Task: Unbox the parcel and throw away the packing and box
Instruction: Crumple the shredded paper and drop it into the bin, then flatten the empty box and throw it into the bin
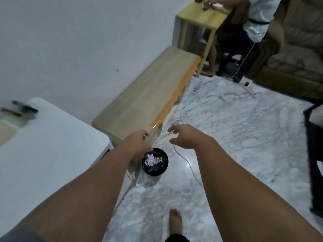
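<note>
Holding both hands over the black bin (155, 162): your left hand (139, 141) curled, grip unclear; right hand (183, 136) spread, empty.

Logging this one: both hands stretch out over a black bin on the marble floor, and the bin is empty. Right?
Not quite. The head view shows the black bin holding white shredded packing, so it is not empty. The rest stands: the left hand and right hand stretch out over it, above the marble floor.
</note>
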